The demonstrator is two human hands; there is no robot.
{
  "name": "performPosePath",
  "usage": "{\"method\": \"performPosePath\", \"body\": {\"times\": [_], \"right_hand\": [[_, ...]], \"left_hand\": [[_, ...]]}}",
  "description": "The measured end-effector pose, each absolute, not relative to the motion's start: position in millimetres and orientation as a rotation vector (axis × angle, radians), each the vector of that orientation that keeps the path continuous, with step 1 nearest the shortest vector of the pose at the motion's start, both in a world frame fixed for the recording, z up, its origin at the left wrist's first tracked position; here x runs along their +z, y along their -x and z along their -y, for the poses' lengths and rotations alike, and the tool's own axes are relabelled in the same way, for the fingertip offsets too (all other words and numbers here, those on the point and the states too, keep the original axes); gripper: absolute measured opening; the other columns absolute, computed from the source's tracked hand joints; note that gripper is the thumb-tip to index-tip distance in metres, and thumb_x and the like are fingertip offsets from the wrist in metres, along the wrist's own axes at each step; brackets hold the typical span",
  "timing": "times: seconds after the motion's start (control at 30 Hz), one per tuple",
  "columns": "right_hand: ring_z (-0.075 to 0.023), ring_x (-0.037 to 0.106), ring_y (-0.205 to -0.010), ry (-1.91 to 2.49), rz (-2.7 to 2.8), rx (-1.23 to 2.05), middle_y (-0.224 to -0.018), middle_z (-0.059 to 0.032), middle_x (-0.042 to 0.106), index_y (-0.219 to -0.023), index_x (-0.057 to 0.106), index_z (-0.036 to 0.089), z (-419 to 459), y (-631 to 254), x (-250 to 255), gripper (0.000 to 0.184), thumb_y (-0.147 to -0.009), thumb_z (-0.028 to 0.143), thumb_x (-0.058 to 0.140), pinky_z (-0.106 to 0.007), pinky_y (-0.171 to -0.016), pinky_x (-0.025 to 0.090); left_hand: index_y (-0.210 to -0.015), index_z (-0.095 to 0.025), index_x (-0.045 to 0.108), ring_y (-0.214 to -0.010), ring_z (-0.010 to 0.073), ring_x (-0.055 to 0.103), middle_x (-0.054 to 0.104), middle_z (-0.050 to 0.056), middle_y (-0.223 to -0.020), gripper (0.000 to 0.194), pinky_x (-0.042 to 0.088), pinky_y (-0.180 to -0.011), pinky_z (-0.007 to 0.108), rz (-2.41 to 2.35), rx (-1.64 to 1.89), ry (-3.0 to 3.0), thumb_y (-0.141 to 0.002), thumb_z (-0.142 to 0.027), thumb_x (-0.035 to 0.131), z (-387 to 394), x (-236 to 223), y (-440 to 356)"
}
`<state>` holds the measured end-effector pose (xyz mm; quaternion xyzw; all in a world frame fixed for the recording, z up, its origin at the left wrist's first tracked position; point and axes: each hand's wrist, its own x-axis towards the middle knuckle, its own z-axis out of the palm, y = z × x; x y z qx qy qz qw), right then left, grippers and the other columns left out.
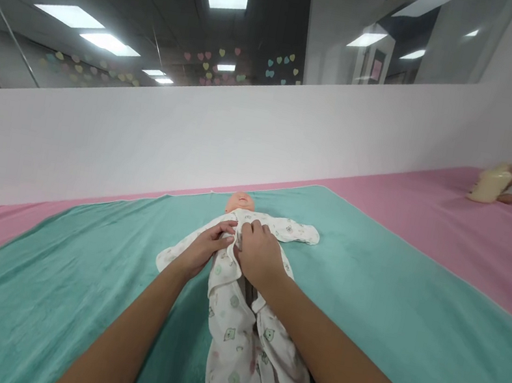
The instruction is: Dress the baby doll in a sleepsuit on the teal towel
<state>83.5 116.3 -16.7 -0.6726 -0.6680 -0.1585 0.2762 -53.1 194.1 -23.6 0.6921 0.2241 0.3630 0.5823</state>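
Note:
A baby doll lies on its back, its head pointing away from me. It wears a white onesie printed with small green bear faces, sleeves spread to both sides. The front of the onesie gapes open from the chest down between the legs. My left hand is closed on the left edge of the front opening at the chest. Against it, my right hand has its fingers curled on the facing edge. Whatever small fastening sits between the fingertips is hidden.
Under the doll spreads a teal blanket over a pink cover. At the far right a cream bottle stands beside another doll or limb-like shape, partly in a pale cloth. A white wall with windows rises behind.

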Motion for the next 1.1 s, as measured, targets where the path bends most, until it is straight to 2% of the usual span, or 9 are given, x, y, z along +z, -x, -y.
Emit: {"method": "performPosePath", "body": {"times": [0.1, 0.23, 0.4, 0.53, 0.7, 0.87, 0.97, 1.1], "right_hand": [[-0.0233, 0.047, -0.089, 1.818, 1.770, -0.436, -0.096, -0.0094, 0.051, -0.096, 0.047, 0.017, -111, -80, -14, 0.022, -0.076, 0.026, 0.050, -0.034, -0.070, 0.039], [-0.0232, 0.049, -0.089, 1.861, 1.827, -0.397, -0.097, -0.0110, 0.052, -0.094, 0.048, 0.017, -106, -79, -11, 0.017, -0.079, 0.023, 0.048, -0.034, -0.072, 0.039], [-0.0212, 0.053, -0.085, 1.978, 1.861, -0.183, -0.093, -0.0116, 0.055, -0.095, 0.048, 0.016, -106, -80, -10, 0.015, -0.082, 0.023, 0.046, -0.030, -0.068, 0.039], [-0.0198, 0.054, -0.080, 1.969, 1.836, -0.114, -0.092, -0.0107, 0.056, -0.094, 0.048, 0.017, -108, -84, -9, 0.013, -0.081, 0.019, 0.045, -0.028, -0.063, 0.036], [-0.0158, 0.050, -0.068, 1.810, 1.849, 0.068, -0.078, -0.0037, 0.058, -0.080, 0.050, 0.019, -113, -101, -7, 0.008, -0.076, 0.019, 0.044, -0.026, -0.056, 0.030], [-0.0122, 0.044, -0.061, 1.665, 1.738, 0.213, -0.064, 0.0010, 0.053, -0.065, 0.047, 0.019, -113, -111, -7, 0.005, -0.069, 0.019, 0.046, -0.024, -0.055, 0.028], [-0.0119, 0.046, -0.062, 1.505, 1.504, 0.380, -0.065, 0.0022, 0.053, -0.068, 0.048, 0.020, -117, -113, -10, 0.004, -0.069, 0.023, 0.046, -0.023, -0.057, 0.032], [-0.0111, 0.047, -0.060, 1.242, 1.224, 0.681, -0.065, 0.0036, 0.052, -0.076, 0.051, 0.020, -125, -117, -16, 0.012, -0.067, 0.028, 0.048, -0.022, -0.057, 0.036]], "left_hand": [[-0.081, -0.019, 0.064, -0.127, 0.0267, 0.032, 0.042, 0.005, -0.134, 0.018, 0.026, -0.104, 0.037, -0.571, 0.869, -1.656, -0.072, -0.034, 0.067, -193, -22, 52], [-0.081, -0.021, 0.064, -0.126, 0.0256, 0.034, 0.041, 0.004, -0.135, 0.016, 0.027, -0.104, 0.035, -0.605, 0.856, -1.727, -0.072, -0.034, 0.066, -191, -20, 52], [-0.075, -0.021, 0.065, -0.126, 0.0265, 0.034, 0.041, 0.005, -0.134, 0.013, 0.026, -0.104, 0.035, -0.695, 0.866, -1.805, -0.071, -0.033, 0.066, -189, -20, 48], [-0.071, -0.020, 0.064, -0.125, 0.0274, 0.035, 0.041, 0.005, -0.134, 0.011, 0.031, -0.100, 0.035, -0.697, 0.858, -1.788, -0.070, -0.030, 0.066, -186, -17, 47], [-0.071, -0.018, 0.061, -0.114, 0.0269, 0.046, 0.041, 0.003, -0.135, 0.017, 0.042, -0.082, 0.031, -0.649, 0.883, -1.592, -0.072, -0.035, 0.062, -182, -18, 45], [-0.067, -0.016, 0.057, -0.109, 0.0239, 0.049, 0.042, 0.002, -0.133, 0.016, 0.041, -0.075, 0.027, -0.669, 0.876, -1.559, -0.071, -0.031, 0.062, -184, -19, 44], [-0.065, -0.016, 0.058, -0.104, 0.0245, 0.051, 0.046, 0.003, -0.128, 0.015, 0.041, -0.074, 0.028, -0.704, 0.910, -1.575, -0.067, -0.030, 0.063, -184, -17, 43], [-0.067, -0.017, 0.058, -0.096, 0.0224, 0.052, 0.054, 0.004, -0.115, 0.012, 0.040, -0.077, 0.029, -0.749, 1.000, -1.622, -0.066, -0.028, 0.062, -179, -16, 36]]}}
